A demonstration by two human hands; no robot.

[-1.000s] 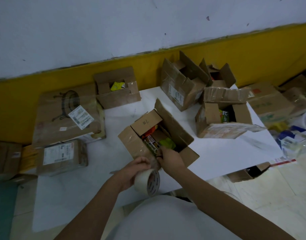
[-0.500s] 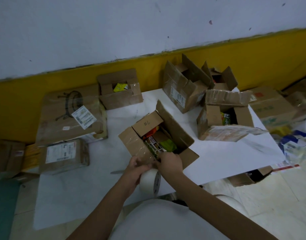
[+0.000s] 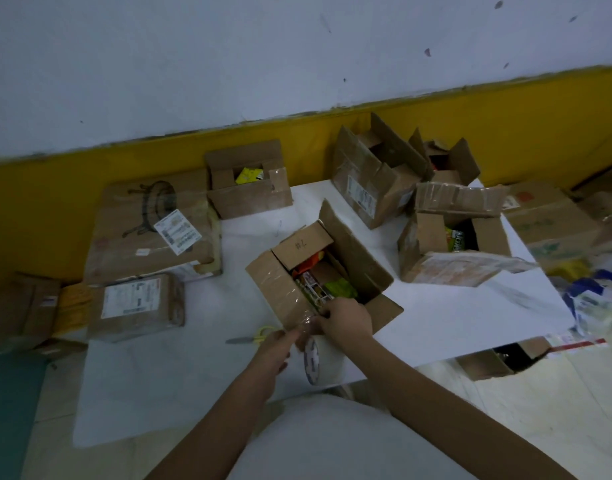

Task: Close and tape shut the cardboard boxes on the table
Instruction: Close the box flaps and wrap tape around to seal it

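Two jobs meet at the open box (image 3: 363, 268) mid-worktop (image 3: 453, 320): your right grip (image 3: 346, 320) curls on its near edge to steady it, your left grip (image 3: 278, 348) clasps the tape roll (image 3: 313, 362) for taping.

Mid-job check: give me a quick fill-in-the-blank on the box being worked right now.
The open box gripped by the right hand has a flap marked ____.
The left hand holds a white roll of ____.
The scissors on the table have ____ handles.
Missing: #7; tape; yellow.
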